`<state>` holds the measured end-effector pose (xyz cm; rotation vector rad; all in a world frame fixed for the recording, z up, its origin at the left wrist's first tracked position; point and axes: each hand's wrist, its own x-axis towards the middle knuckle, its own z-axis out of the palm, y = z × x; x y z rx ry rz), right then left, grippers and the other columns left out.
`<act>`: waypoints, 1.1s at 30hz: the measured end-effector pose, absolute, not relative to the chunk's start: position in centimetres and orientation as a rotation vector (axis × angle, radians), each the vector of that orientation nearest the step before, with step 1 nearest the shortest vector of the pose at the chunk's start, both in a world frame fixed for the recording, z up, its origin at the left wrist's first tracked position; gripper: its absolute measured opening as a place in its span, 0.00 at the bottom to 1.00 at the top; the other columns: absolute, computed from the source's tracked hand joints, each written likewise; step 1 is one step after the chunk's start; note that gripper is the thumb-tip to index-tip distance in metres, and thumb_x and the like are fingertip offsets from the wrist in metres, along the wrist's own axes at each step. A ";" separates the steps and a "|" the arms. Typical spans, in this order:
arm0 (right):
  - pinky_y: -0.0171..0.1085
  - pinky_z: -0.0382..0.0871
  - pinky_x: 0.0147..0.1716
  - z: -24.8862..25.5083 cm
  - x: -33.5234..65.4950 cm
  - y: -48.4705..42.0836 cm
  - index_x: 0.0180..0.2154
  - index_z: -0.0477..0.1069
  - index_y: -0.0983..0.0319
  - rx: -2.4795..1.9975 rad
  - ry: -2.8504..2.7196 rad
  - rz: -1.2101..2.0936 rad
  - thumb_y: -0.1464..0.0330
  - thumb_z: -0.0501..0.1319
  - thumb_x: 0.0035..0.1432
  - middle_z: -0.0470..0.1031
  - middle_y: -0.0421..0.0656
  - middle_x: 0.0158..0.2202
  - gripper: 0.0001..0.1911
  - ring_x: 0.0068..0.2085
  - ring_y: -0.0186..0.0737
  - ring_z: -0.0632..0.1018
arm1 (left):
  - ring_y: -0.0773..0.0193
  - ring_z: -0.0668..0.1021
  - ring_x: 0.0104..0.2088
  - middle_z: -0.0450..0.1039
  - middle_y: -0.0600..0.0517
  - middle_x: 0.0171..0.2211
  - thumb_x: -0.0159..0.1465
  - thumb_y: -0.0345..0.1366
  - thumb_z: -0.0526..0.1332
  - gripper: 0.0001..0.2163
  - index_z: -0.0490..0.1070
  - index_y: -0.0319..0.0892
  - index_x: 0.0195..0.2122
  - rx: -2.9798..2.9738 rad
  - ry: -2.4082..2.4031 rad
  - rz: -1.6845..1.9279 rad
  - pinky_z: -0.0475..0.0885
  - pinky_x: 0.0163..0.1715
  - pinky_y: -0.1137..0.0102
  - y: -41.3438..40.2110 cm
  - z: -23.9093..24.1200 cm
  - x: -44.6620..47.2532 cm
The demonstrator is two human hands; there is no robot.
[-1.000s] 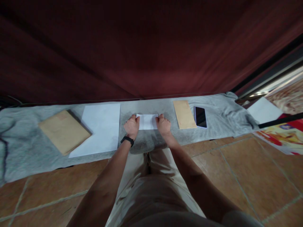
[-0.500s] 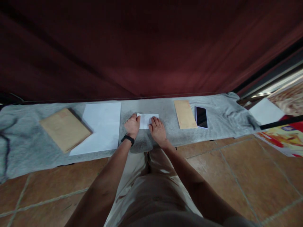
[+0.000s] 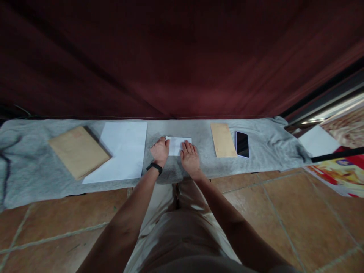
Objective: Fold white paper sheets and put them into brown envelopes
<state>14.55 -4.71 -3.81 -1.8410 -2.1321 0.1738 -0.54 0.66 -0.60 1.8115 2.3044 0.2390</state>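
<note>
A small folded sheet of white paper (image 3: 175,146) lies on the grey cloth in front of me, with its upper left corner slightly raised. My left hand (image 3: 160,150), with a black band at the wrist, is closed on the paper's left edge, thumb along the top and fingers curled. My right hand (image 3: 190,157) rests flat on the paper's right end, fingers stretched out. Left of my hands lies larger white paper (image 3: 129,151), partly under a stack of brown envelopes (image 3: 78,151). A single brown envelope (image 3: 223,140) lies to the right.
A phone (image 3: 242,145) lies right of the single envelope. The grey cloth (image 3: 267,144) covers a narrow bench-like surface. Behind it hangs a dark red curtain (image 3: 182,76). At far right are a white sheet (image 3: 320,140) and a colourful printed package (image 3: 341,174).
The view has shifted slightly. Both hands stay on the folded paper in nearly the same pose; the right hand's fingers lie a little flatter.
</note>
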 end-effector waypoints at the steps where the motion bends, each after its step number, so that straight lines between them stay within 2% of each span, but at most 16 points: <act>1: 0.50 0.51 0.71 -3.9 14.5 -4.7 0.70 0.60 0.65 -1.845 -2.133 0.169 0.66 0.47 0.75 0.58 0.51 0.73 0.26 0.72 0.47 0.60 | 0.49 0.83 0.47 0.82 0.39 0.46 0.75 0.46 0.47 0.19 0.73 0.43 0.54 1.802 2.307 0.241 0.73 0.44 0.62 0.6 -0.6 -0.5; 11: 0.53 0.52 0.70 -4.8 14.5 -4.9 0.70 0.59 0.67 -1.787 -2.102 0.099 0.66 0.48 0.75 0.59 0.54 0.72 0.27 0.72 0.50 0.61 | 0.47 0.83 0.45 0.80 0.41 0.47 0.74 0.44 0.52 0.16 0.70 0.42 0.56 1.776 2.328 0.411 0.74 0.43 0.60 0.5 -0.9 -0.6; 14: 0.54 0.53 0.70 -5.1 14.5 -4.8 0.70 0.60 0.67 -1.750 -2.075 0.095 0.66 0.48 0.75 0.60 0.55 0.71 0.27 0.71 0.50 0.62 | 0.46 0.80 0.51 0.78 0.39 0.51 0.72 0.39 0.54 0.14 0.71 0.40 0.55 1.896 2.299 0.563 0.73 0.49 0.57 0.1 -0.9 -0.6; 18: 0.54 0.52 0.70 -5.2 14.5 -4.9 0.70 0.60 0.67 -1.751 -2.077 0.103 0.66 0.47 0.75 0.60 0.55 0.72 0.27 0.72 0.50 0.61 | 0.50 0.74 0.60 0.74 0.40 0.58 0.73 0.36 0.50 0.16 0.73 0.40 0.56 2.223 1.982 0.692 0.68 0.60 0.56 -1.2 -1.4 0.7; 24: 0.53 0.49 0.71 -5.1 14.9 -5.0 0.71 0.57 0.69 -1.772 -2.213 0.108 0.72 0.48 0.73 0.55 0.55 0.73 0.28 0.73 0.52 0.58 | 0.51 0.60 0.72 0.60 0.40 0.71 0.75 0.43 0.47 0.26 0.63 0.34 0.68 2.392 1.721 0.506 0.55 0.72 0.55 -3.8 -3.4 2.7; 27: 0.53 0.48 0.71 -5.1 15.0 -5.0 0.72 0.56 0.68 -1.788 -2.230 0.115 0.71 0.49 0.73 0.53 0.55 0.74 0.29 0.73 0.53 0.57 | 0.52 0.56 0.74 0.56 0.42 0.73 0.76 0.45 0.45 0.28 0.58 0.35 0.72 2.385 1.728 0.411 0.51 0.73 0.54 -4.5 -3.9 2.4; 33: 0.53 0.48 0.70 -5.2 14.7 -4.9 0.72 0.57 0.66 -1.829 -2.153 0.132 0.66 0.47 0.75 0.55 0.53 0.74 0.28 0.73 0.52 0.58 | 0.54 0.52 0.75 0.52 0.43 0.74 0.76 0.47 0.44 0.30 0.54 0.34 0.73 2.405 1.767 0.361 0.49 0.74 0.55 -5.2 -4.1 1.4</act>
